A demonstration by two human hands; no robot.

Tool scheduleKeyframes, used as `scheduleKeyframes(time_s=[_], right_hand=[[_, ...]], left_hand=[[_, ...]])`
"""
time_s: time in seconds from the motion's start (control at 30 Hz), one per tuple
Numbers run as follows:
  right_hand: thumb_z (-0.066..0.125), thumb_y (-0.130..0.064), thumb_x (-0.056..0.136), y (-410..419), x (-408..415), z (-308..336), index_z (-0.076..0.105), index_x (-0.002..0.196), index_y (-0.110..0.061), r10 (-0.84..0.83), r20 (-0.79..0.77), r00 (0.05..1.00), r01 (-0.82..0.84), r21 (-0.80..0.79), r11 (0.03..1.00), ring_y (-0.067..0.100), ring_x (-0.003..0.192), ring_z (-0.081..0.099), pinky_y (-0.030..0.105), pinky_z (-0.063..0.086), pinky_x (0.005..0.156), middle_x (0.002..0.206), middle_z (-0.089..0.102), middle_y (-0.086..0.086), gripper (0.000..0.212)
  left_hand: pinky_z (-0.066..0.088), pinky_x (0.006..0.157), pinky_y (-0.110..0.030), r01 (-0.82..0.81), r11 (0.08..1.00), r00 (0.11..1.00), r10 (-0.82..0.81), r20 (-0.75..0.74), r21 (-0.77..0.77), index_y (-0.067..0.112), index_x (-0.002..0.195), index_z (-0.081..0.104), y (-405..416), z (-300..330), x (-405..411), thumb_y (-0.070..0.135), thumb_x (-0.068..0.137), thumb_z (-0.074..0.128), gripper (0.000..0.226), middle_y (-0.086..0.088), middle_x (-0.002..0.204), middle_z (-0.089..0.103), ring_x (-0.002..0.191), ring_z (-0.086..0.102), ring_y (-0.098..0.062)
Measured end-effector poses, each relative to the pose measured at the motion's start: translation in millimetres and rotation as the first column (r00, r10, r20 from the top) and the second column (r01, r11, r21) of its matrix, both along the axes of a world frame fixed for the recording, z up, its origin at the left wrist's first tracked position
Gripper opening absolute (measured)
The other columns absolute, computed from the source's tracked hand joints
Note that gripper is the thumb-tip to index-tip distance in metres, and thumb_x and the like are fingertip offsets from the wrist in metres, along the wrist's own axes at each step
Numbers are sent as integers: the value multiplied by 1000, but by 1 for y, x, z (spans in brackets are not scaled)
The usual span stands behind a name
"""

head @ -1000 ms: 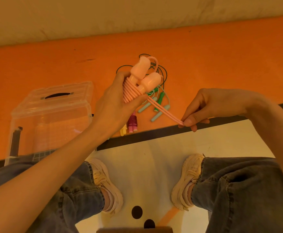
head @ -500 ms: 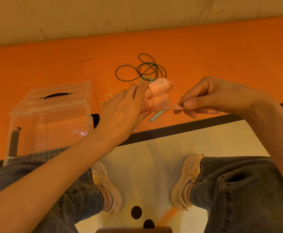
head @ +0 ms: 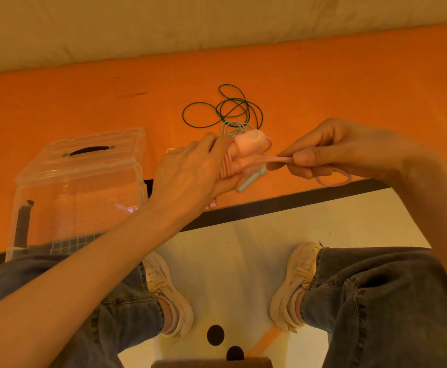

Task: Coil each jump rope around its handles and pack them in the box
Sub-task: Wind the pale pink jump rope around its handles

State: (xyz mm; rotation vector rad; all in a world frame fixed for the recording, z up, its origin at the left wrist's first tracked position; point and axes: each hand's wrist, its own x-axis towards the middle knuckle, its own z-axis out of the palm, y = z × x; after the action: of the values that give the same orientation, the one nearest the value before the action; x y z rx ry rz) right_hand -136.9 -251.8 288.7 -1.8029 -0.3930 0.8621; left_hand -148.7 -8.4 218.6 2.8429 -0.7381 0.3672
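My left hand grips the two pink jump rope handles, held together with pink cord coiled around them. My right hand pinches the loose end of the pink cord just right of the handles; a loop of it hangs below my fingers. A dark green rope lies in loose loops on the orange mat beyond. A mint rope with a mint handle lies under my hands. The clear plastic box stands at the left, its lid with a black handle tipped back.
An orange mat covers the floor ahead, edged by a black stripe. A small pink-and-white handle end peeks out below my left wrist. My knees in jeans and pale shoes are at the bottom.
My left hand has turned the pink handles from upright to lying sideways and lowered them. My right hand has come in close to the handles, shortening the free cord.
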Motion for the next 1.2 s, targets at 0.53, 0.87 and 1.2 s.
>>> scheduleKeyframes(time_s=[0.53,0.87,1.2], right_hand=[[65,-23,77,2,1,10,72,96,-16,-347,395,850,368,24,930,6,55,50,16,33,44,72,73,-4,21],[65,-4,85,19,23,-14,69,102,-6,-550,288,784,545,106,832,1,55,57,13,47,57,64,71,-8,17],[66,-9,85,7,26,-22,73,89,-12,-579,184,794,588,7,809,7,56,51,15,46,56,69,71,-1,8]], left_hand=[[30,59,-28,114,990,989,-105,-106,84,27,121,60,0,-1,-3,53,77,69,52,2,106,68,88,65,-27],[38,52,-25,300,953,947,-303,-108,-45,22,102,64,-11,12,-10,55,68,75,49,3,83,69,68,65,-21],[40,55,-21,255,920,950,-295,-99,-297,26,119,33,-11,24,-14,60,64,68,73,8,104,69,76,67,-14]])
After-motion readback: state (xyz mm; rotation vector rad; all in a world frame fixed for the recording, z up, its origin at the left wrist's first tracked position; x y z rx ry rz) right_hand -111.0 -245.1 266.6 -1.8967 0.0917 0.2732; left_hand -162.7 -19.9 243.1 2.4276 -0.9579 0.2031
